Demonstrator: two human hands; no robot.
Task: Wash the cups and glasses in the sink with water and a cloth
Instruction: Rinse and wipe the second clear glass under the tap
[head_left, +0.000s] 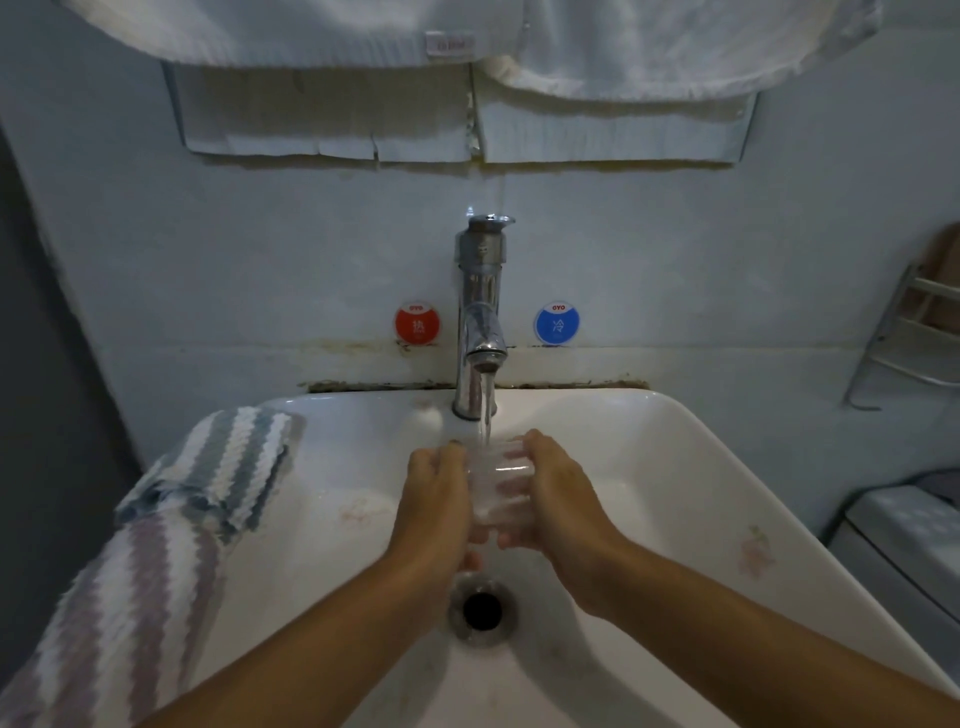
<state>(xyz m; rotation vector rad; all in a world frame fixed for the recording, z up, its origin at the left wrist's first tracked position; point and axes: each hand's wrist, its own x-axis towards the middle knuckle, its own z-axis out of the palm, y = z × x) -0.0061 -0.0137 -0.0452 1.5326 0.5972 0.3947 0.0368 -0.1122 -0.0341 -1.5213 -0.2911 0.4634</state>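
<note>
Head view: you've got a clear glass (501, 488) mid-frame, held over the sink (675, 467) w/ both hands. Your left hand (436, 499) wraps its left side, fingers curled round it; your right hand (558, 493) grips the right side, fingertips showing through the glass. Hands close together, only the glass between them. Water (485, 410) runs from the tap (480, 332) straight onto the glass rim. Drain (482, 610) sits just below your hands, lower centre. Striped cloth (156, 519) lies over the sink's left edge, lower left of frame. Red sticker (417, 323) left of tap, blue sticker (557, 323) right. White towels (467, 31) hang along the top; metal rack (909, 338) at far right
</note>
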